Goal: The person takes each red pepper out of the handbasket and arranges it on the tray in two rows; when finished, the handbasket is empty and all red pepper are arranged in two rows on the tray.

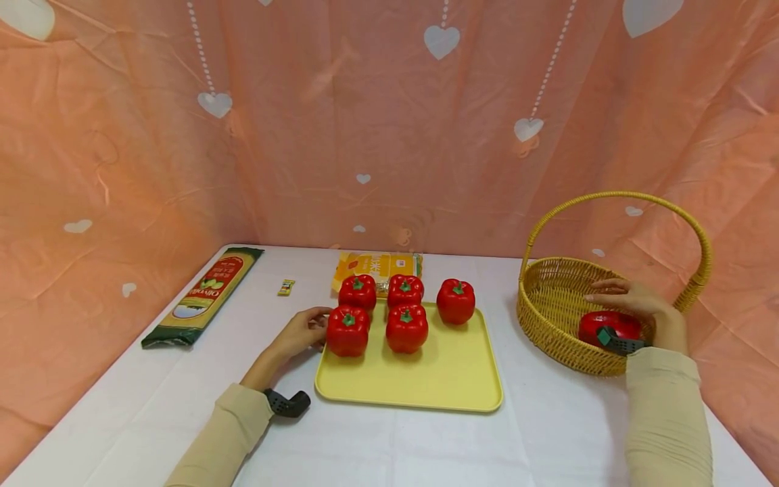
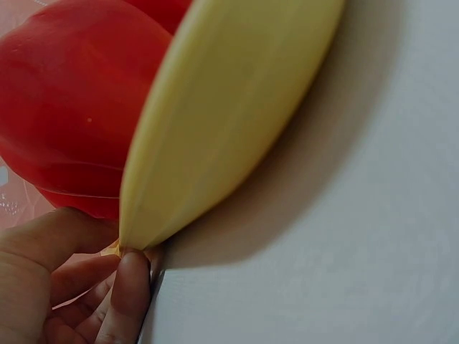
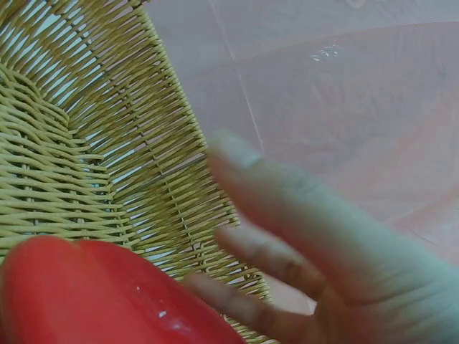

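Observation:
At the left rim of a pale yellow tray (image 1: 450, 372), my left hand (image 1: 302, 331) pinches the edge between thumb and fingers; the left wrist view shows the tray's side (image 2: 237, 107) there. Several red bell peppers with green stems stand on the tray, and the nearest bell pepper (image 1: 347, 331) is right by this hand. My right hand (image 1: 633, 297) is over the wicker basket (image 1: 550, 338), fingers extended and apart. Below it, one red bell pepper (image 3: 93, 294) lies inside the basket against the near right wall, partly covered by the wrist.
A yellow food packet (image 1: 371, 264) lies behind the tray. Toward the left edge of the table lies a long green and gold pasta packet (image 1: 209, 294), with a tiny yellow sachet (image 1: 286, 287) beside it. The basket's tall handle (image 1: 615, 195) arches upward. A pink curtain hangs behind.

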Action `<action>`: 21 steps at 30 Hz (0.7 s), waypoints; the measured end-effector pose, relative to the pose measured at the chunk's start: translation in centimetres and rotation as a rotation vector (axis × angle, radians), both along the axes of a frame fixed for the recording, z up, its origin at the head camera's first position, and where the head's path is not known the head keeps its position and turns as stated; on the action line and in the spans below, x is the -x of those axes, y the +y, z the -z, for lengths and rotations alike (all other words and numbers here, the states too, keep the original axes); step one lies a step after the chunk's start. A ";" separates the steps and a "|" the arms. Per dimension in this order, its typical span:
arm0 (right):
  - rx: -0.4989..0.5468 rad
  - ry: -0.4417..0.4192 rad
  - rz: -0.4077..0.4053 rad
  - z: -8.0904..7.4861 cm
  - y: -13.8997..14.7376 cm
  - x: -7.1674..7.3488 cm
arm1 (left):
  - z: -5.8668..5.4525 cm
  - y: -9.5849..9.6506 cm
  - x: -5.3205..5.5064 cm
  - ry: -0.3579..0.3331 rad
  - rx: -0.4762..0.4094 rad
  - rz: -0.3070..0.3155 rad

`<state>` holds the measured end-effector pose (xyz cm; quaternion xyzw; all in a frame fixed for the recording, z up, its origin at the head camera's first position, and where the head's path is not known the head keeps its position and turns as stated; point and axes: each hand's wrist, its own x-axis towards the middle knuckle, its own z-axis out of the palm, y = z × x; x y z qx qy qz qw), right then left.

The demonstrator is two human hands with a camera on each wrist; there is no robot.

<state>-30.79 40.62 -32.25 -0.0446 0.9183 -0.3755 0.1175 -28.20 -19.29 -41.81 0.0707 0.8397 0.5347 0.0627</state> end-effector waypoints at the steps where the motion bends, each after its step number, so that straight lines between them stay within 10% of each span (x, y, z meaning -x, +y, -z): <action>1: -0.010 -0.016 -0.004 0.1 0.0 0.0 | 0.0 0.0 0.0 0.001 0.000 0.000; 21: -0.087 -0.305 -0.182 -0.5 0.8 -0.6 | 0.1 -0.1 0.1 -0.018 -0.009 -0.009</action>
